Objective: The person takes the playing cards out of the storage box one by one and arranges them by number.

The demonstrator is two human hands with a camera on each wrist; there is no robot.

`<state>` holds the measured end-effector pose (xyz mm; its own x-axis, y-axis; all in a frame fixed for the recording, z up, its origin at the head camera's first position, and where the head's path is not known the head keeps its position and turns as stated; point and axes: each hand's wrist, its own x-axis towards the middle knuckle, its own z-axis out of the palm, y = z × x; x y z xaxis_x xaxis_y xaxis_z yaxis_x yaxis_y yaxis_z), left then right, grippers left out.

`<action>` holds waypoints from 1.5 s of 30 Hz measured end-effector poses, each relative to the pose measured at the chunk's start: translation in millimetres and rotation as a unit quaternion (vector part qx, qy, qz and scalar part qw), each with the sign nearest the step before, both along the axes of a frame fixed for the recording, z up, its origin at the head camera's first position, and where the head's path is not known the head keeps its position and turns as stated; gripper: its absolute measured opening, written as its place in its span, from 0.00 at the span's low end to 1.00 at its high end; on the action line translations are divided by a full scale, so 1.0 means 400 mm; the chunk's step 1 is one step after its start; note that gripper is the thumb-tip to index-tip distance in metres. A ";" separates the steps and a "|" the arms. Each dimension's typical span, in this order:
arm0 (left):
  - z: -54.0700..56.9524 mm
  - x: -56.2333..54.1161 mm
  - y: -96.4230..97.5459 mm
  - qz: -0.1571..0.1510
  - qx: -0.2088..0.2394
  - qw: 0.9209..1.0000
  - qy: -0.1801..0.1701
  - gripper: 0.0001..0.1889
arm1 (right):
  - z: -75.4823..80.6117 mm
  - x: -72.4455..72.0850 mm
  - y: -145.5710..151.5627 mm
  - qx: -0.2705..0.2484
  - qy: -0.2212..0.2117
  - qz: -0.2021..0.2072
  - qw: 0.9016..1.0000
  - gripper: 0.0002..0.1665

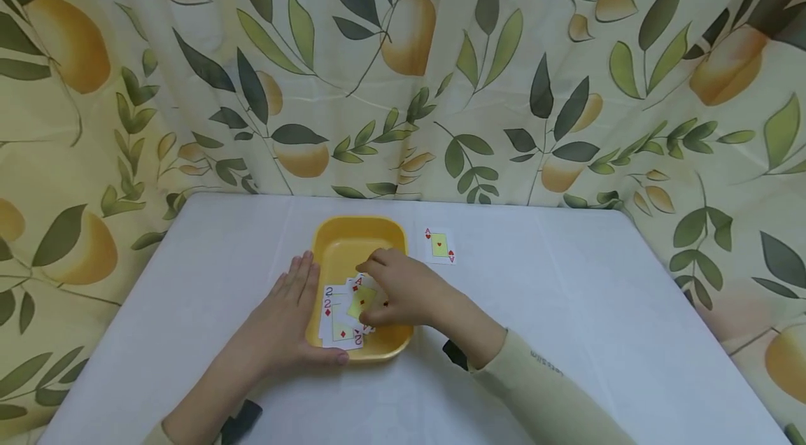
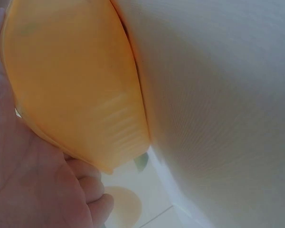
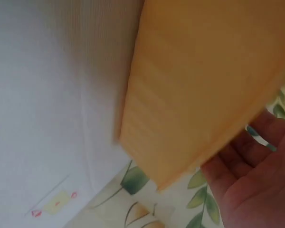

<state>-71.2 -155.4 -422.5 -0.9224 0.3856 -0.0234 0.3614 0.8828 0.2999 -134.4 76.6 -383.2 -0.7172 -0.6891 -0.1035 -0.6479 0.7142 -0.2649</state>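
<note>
Pinching diamond ace (image 1: 362, 301) at its fingertips (image 1: 365, 267), right hand (image 1: 403, 287), straight-fingered left hand (image 1: 291, 312) against tray (image 1: 343, 250)

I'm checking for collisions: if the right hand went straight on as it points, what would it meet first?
The right hand would probably meet the left wall of the yellow tray, though it might pass above; its height is unclear.

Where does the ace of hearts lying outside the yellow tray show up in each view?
Head: ace of hearts, right of the yellow tray, near its far end.
Left wrist: not in this picture.
Right wrist: the same card, blurred, at lower left.
Shared landmark: the yellow tray, in all three.
</note>
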 end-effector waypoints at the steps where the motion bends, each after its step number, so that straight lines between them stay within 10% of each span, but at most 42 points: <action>1: 0.000 -0.001 0.001 -0.001 -0.001 1.000 0.001 0.76 | -0.006 0.005 -0.005 0.012 0.008 0.002 1.000 0.43; 12: -0.003 0.001 0.003 -0.007 0.012 1.000 0.004 0.76 | -0.054 0.039 -0.059 0.138 0.068 0.004 0.988 0.37; 26: -0.003 0.004 0.001 -0.009 0.006 1.000 0.018 0.77 | -0.067 0.037 -0.083 0.097 0.021 -0.031 0.995 0.29; 45: -0.006 0.001 0.004 -0.001 0.003 1.000 0.007 0.76 | -0.034 0.023 -0.055 0.020 0.014 -0.016 1.000 0.63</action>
<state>-70.9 -153.8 -425.0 -0.9217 0.3879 -0.0071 0.3680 0.8800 0.3004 -125.2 54.5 -396.9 -0.7416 -0.6617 -0.1100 -0.6315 0.7440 -0.2183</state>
